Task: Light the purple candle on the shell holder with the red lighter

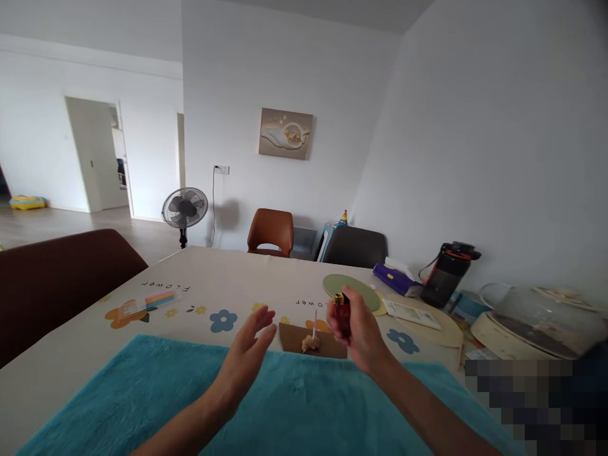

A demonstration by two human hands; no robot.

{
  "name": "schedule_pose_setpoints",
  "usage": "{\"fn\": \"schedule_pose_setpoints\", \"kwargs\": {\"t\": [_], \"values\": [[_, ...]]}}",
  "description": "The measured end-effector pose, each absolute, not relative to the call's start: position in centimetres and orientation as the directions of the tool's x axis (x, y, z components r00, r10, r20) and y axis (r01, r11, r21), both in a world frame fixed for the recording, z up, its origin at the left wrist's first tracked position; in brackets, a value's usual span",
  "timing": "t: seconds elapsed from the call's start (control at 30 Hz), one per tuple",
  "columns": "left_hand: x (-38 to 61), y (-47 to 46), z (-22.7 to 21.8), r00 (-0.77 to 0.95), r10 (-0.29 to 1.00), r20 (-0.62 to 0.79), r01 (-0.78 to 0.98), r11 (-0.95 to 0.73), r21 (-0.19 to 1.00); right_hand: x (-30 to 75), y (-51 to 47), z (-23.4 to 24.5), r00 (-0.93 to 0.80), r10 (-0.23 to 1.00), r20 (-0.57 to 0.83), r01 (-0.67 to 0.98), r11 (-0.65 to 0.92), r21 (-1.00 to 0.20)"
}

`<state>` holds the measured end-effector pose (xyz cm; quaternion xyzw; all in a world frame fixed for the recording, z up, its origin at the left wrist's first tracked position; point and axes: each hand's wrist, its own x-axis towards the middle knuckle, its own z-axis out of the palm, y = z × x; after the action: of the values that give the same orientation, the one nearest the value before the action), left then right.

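My right hand is closed around a red lighter, held upright with its metal top just right of a thin pink candle. The candle stands in a small beige piece of food on a brown cardboard sheet. My left hand is open, fingers together and slightly cupped, raised to the left of the candle and touching nothing. Both forearms reach over a fluffy teal cloth that covers the near part of the table.
The flower-print tablecloth carries a pack of coloured candles at left, green round mats, a purple box, a dark bottle and a glass-lidded cooker at right. Chairs and a fan stand beyond.
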<state>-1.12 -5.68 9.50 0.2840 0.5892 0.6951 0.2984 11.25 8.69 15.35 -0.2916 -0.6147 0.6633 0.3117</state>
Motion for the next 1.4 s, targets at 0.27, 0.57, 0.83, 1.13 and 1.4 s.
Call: {"fn": "schedule_pose_setpoints", "kwargs": {"t": [0.27, 0.57, 0.83, 1.13, 1.4], "values": [[-1.3, -1.3, 7.9, -0.675, 0.725, -0.136, -0.262, -0.064, 0.963, 12.9, 14.2, 11.3, -0.484, 0.875, -0.009, 0.050, 0.017, -0.999], [-1.2, 7.6, 6.0, -0.697, 0.716, 0.014, -0.158, -0.172, 0.972, 11.6, 15.4, 10.1, -0.510, 0.860, -0.006, 0.038, 0.015, -0.999], [-1.3, 7.7, 4.3, -0.672, 0.741, -0.005, -0.183, -0.159, 0.970, 10.6, 16.5, 7.7, -0.468, 0.884, -0.014, 0.066, 0.019, -0.998], [-0.7, 8.4, 5.8, -0.642, 0.767, -0.006, -0.183, -0.146, 0.972, 10.7, 17.4, 7.5, -0.475, 0.878, -0.057, 0.209, 0.049, -0.977], [0.1, 10.1, 5.1, -0.614, 0.789, -0.004, -0.190, -0.143, 0.971, 10.3, 19.0, 7.3, -0.605, 0.787, 0.116, 0.329, 0.381, -0.864]]}}
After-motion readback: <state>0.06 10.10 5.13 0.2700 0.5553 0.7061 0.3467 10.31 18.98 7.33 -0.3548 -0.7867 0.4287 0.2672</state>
